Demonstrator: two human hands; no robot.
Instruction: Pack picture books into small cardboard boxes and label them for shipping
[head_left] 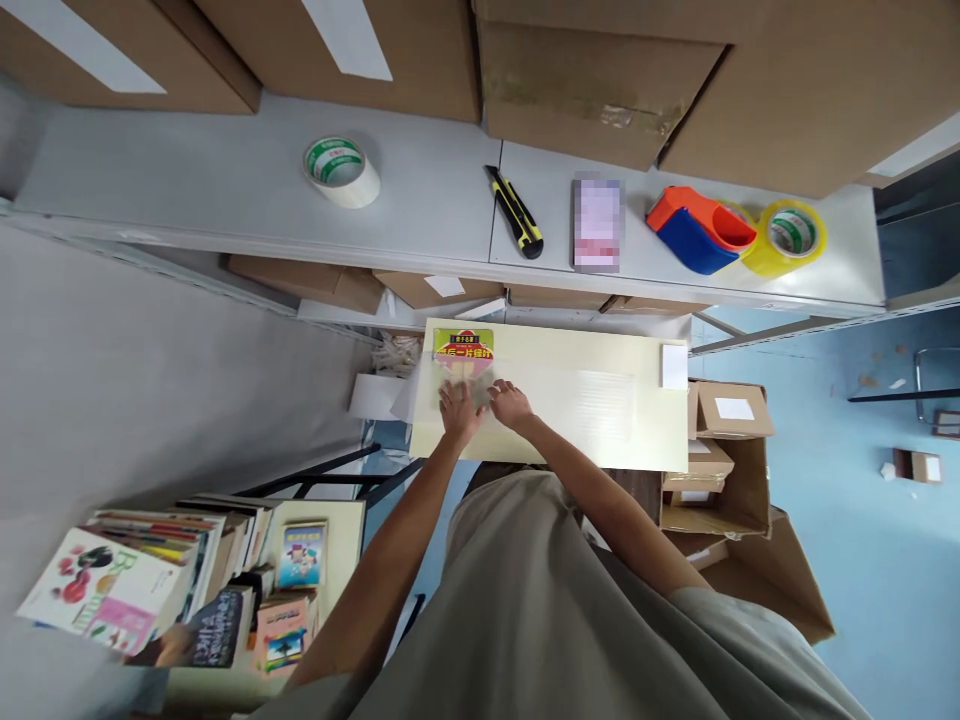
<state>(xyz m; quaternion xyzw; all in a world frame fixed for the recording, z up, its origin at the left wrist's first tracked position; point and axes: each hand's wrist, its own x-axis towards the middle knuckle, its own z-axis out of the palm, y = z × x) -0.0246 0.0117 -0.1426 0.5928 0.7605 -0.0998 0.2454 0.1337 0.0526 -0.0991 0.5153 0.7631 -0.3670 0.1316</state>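
Both hands lie side by side, the left hand (459,408) and right hand (510,402) pressed flat with fingers spread on a yellow-and-red book (463,362) at the left end of the pale desk (600,400). Farther off, a shelf (225,190) carries a tape roll (342,171), a utility knife (514,211) and a tape dispenser (701,229).

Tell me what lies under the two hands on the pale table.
Under the left hand and right hand lies a book with a yellow and red cover, on the pale table. The hands cover its lower part, so that stays unseen.
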